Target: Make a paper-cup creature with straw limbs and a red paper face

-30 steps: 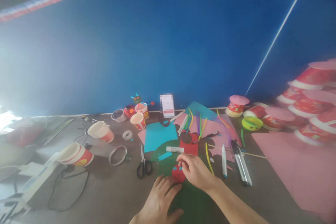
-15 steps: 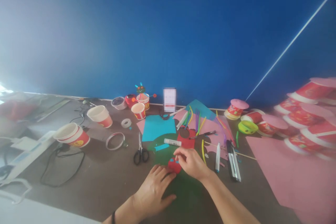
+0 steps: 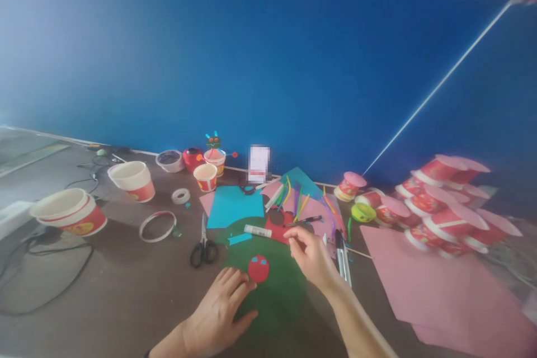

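A small red paper circle point(image 3: 259, 273) with two blue pieces near its top lies on the green paper point(image 3: 279, 302). My left hand point(image 3: 224, 310) is open, thumb apart, its fingertips at the circle's lower left edge. To the right, my right hand point(image 3: 312, 257) is raised off the circle with thumb and forefinger pinched; whatever they hold, if anything, is too small to make out. A white glue stick point(image 3: 258, 231) and a blue paper strip point(image 3: 239, 239) lie just beyond the circle. Red paper point(image 3: 277, 233) is partly hidden behind my right fingertips.
Black-handled scissors point(image 3: 203, 249) and a tape ring point(image 3: 158, 227) lie left. Paper cups point(image 3: 132, 182) stand further left. Markers point(image 3: 342, 257), pipe cleaners point(image 3: 302, 207) and pink paper point(image 3: 419, 274) are to the right, beside stacked red cups point(image 3: 444, 201). A cup figure point(image 3: 213, 156) stands at the back.
My right hand has moved away from the red circle to the right, uncovering its blue pieces. My left hand stays at the circle's edge. The view has turned right.
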Available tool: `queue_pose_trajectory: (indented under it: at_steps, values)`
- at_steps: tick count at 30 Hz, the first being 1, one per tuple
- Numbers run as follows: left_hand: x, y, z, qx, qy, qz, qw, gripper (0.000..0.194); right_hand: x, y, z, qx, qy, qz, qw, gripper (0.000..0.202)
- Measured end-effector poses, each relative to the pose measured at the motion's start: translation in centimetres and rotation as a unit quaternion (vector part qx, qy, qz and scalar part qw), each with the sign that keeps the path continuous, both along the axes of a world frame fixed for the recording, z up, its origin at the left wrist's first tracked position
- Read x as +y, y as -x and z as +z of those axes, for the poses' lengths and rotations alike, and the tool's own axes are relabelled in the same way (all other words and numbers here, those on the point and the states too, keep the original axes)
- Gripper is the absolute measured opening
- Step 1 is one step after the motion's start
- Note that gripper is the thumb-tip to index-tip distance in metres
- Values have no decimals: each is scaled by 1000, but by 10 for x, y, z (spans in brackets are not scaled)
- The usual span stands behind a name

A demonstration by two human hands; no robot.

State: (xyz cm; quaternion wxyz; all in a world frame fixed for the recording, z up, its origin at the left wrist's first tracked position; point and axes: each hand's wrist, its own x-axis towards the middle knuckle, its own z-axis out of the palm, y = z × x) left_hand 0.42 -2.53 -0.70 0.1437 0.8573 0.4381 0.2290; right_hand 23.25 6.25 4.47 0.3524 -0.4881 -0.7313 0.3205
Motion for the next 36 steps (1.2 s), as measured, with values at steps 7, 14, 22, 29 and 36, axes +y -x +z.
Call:
queue_pose_trajectory:
  at_steps: [7,14,22,29,36]
  values:
    - [6,1,-7,-22,-45,-7,999,15,-16,-80,-9,-39,-39,-198,979,22]
    - [9,3,-6,-42,-57,-23,997,14,-9,-104,-17,-76,-42,-227,970,29]
    - [8,11,-15,-44,-87,16,995,22,-4,-132,-24,-102,-64,-357,926,36]
    - [9,11,-9,-38,-50,-18,998,26,-27,-99,-64,-332,43,-316,888,27]
    - [7,11,-9,-41,-42,-12,998,26,-20,-93,-59,-414,52,-312,854,27]
